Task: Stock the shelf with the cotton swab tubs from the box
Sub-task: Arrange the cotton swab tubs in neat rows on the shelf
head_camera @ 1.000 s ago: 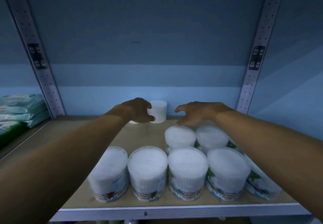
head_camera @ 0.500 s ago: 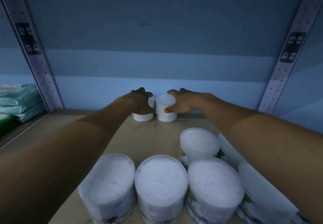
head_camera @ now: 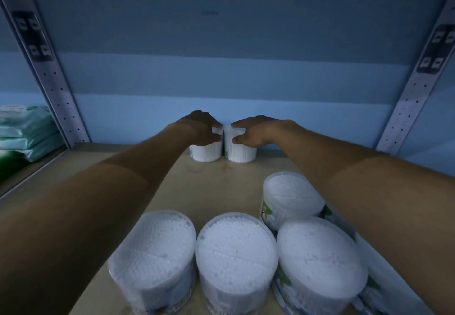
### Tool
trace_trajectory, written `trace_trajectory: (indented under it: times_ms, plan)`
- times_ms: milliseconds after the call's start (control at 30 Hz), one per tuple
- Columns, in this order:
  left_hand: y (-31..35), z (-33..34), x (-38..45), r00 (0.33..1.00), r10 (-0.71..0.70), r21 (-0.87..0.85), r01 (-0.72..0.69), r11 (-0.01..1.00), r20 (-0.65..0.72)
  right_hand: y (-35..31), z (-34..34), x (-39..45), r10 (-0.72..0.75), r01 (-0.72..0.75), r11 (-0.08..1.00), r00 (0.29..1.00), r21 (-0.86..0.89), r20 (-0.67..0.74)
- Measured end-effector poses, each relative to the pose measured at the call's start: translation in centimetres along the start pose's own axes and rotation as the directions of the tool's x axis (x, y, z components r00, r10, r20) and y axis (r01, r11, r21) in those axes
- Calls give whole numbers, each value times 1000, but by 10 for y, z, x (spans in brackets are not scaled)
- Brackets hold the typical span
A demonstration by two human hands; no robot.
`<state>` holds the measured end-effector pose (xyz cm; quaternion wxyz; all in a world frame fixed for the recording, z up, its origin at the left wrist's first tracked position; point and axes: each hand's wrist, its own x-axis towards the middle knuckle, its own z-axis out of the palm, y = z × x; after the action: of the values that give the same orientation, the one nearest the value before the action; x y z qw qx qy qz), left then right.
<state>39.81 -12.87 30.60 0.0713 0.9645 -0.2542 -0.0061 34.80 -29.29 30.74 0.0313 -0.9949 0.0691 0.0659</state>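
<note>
Left hand (head_camera: 204, 129) curls over the top of the left rear tub (head_camera: 206, 152), thumb and fingers wrapped round its upper rim. Right hand (head_camera: 253, 131) grips the right rear tub (head_camera: 241, 153) the same way, thumb on the near side, fingers over the lid. Both tubs stand upright on the shelf board (head_camera: 221, 186), just beside each other at the back, close to the blue back wall (head_camera: 221, 81); whether they touch it cannot be told.

Nearer the camera, four more tubs stand upright: front left tub (head_camera: 157, 253), front middle tub (head_camera: 236, 250), front right tub (head_camera: 320, 255), and behind that the second-row tub (head_camera: 291, 194). Clear lids show them packed full with white swab tips. Front three sit just beside one another. Right forearm (head_camera: 369, 191) passes over further tubs at the right edge, hiding most of them.

Perforated metal uprights stand at left (head_camera: 46, 68) and right (head_camera: 416, 81). Green-and-white soft packs (head_camera: 24, 132) are stacked in the neighbouring bay, left of the upright.
</note>
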Motion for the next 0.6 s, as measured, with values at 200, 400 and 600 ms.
trace_trajectory:
  times_ms: [200, 400, 600]
  plan:
    - [-9, 3, 5, 1000, -4, -71, 3, 997, -15, -2, 3, 2, -8, 12, 998, 998, 67, -57]
    - [-10, 2, 7, 1000, -20, -87, 19, 996, -12, -3, 1, -7, 28, -15, 987, 996, 161, -81]
    - [-12, -2, -7, 1000, 8, -69, -6, 998, 18, -6, -5, -29, -7, 14, 991, 998, 132, -55]
